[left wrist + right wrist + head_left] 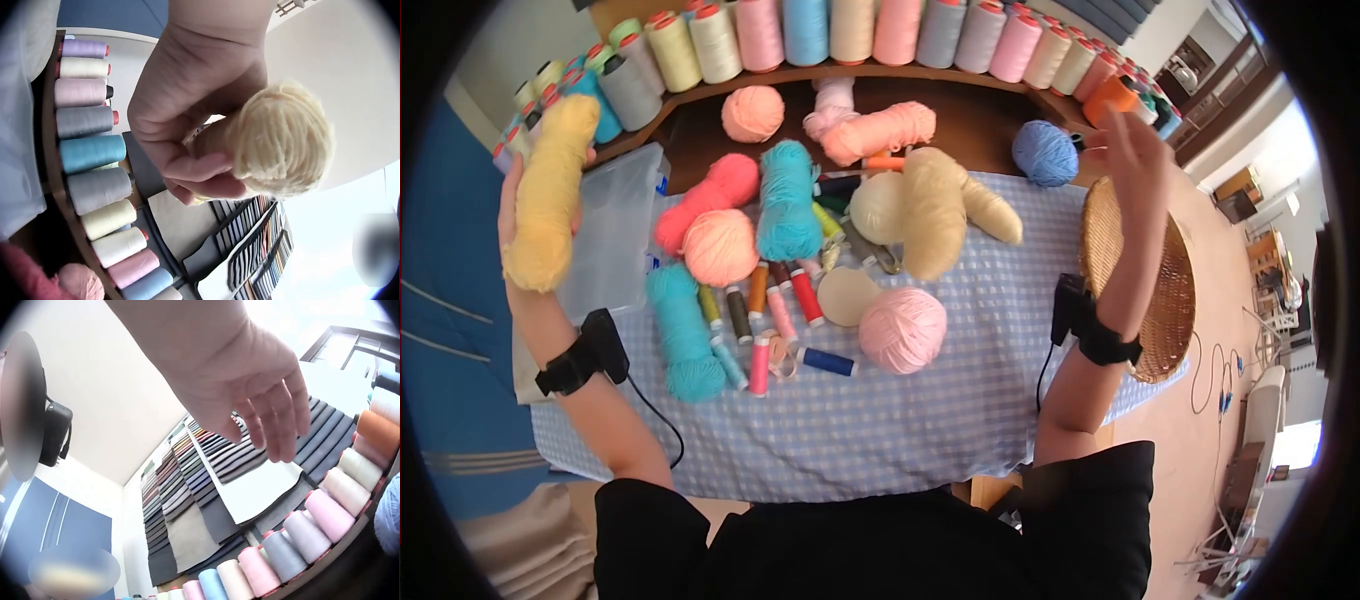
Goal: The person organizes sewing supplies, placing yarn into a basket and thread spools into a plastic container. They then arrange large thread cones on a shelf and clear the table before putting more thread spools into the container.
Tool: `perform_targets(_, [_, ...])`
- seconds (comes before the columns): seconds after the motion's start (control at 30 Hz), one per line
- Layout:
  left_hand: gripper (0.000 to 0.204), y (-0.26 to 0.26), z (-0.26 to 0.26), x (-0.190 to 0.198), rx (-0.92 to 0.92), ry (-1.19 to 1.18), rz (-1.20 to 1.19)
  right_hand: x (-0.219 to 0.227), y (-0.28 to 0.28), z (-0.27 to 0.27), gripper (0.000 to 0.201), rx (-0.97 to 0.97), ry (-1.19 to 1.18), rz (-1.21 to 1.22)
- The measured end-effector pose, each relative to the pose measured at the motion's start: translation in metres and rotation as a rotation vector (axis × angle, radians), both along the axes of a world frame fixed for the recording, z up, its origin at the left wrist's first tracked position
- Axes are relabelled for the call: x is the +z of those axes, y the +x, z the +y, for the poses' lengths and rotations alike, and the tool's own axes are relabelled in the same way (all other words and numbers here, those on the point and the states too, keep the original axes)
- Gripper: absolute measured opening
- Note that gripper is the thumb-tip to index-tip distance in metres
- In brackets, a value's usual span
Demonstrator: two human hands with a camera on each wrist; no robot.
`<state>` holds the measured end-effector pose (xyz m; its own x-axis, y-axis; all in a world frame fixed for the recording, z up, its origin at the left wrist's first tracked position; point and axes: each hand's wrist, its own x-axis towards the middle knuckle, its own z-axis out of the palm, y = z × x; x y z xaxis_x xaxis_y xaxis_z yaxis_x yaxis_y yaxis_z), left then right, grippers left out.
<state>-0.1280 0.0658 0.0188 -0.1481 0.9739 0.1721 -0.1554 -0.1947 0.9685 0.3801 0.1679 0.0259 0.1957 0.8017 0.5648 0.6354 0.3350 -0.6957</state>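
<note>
Head view: hold the yellow skein [550, 200] in the left hand [507, 215], near the clear box [615, 240]. Left wrist: grasp it with curled fingers [201, 167], squeezing gently. Right wrist: with relaxed fingers on an empty right hand [242, 390], avoid knocking the thread cones [259, 572].

Sewing workshop or fabric shop: thread cones [805, 30] lining shelf [830, 71], rows of fabric swatches [197, 534].

Yarn skein [552, 195] is yellow, cloth [990, 400] blue/wht check, ball [903, 331] pink (v pale), basket [1168, 315] tan.
</note>
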Motion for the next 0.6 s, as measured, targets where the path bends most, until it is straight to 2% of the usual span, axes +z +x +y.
perform_targets(0.03, [0.058,0.012,0.002,0.000,-0.020,0.011,0.002,-0.009,0.011,0.010,0.036,-0.017,-0.085,-0.039])
perform_targets(0.1, [0.052,0.036,0.003,-0.002,0.159,-0.082,-0.033,-0.006,0.009,0.007,0.034,-0.195,-0.117,-0.225])
perform_targets(0.13, [0.044,0.038,0.001,-0.003,0.045,-0.061,0.009,-0.005,0.009,0.006,0.033,-0.227,-0.123,-0.241])
perform_targets(0.17, [0.044,0.046,-0.001,-0.005,0.029,-0.052,0.010,-0.005,0.012,0.006,0.033,-0.258,-0.130,-0.257])
perform_targets(0.2, [0.042,0.058,-0.002,-0.008,0.083,-0.007,0.125,-0.009,0.018,0.009,0.037,-0.276,-0.078,-0.334])
perform_targets(0.23, [0.042,0.065,-0.003,-0.011,0.145,0.045,0.234,-0.009,0.019,0.015,0.041,-0.323,-0.125,-0.372])
perform_targets(0.27, [0.045,0.062,0.000,-0.014,-0.006,0.088,0.139,-0.010,0.015,0.023,0.042,-0.333,-0.168,-0.447])
perform_targets(0.3, [0.045,0.065,0.002,-0.014,-0.016,0.112,0.142,-0.016,0.012,0.032,0.043,-0.346,-0.217,-0.514])
perform_targets(0.37, [0.047,0.071,0.007,-0.012,-0.116,-0.010,0.048,-0.044,0.019,0.091,0.045,-0.276,-0.508,-0.565])
perform_targets(0.4, [0.055,0.054,0.015,-0.020,-0.253,0.025,0.090,-0.056,0.021,0.112,0.051,-0.241,-0.608,-0.528])
perform_targets(0.43, [0.055,0.056,0.016,-0.019,-0.276,0.045,0.104,-0.063,0.020,0.125,0.061,-0.206,-0.703,-0.490])
perform_targets(0.5, [0.056,0.058,0.014,-0.019,-0.309,0.043,0.132,-0.065,0.000,0.117,0.079,-0.352,-0.793,-0.488])
perform_targets(0.53, [0.056,0.053,0.017,-0.020,-0.341,0.044,0.127,-0.059,-0.007,0.111,0.089,-0.346,-0.882,-0.483])
perform_targets(0.57, [0.056,0.064,0.014,-0.014,-0.356,0.056,0.132,-0.063,-0.010,0.108,0.083,-0.385,-0.850,-0.532])
perform_targets(0.6, [0.054,0.078,0.007,-0.008,-0.261,0.041,0.155,-0.070,-0.009,0.110,0.082,-0.431,-0.796,-0.525])
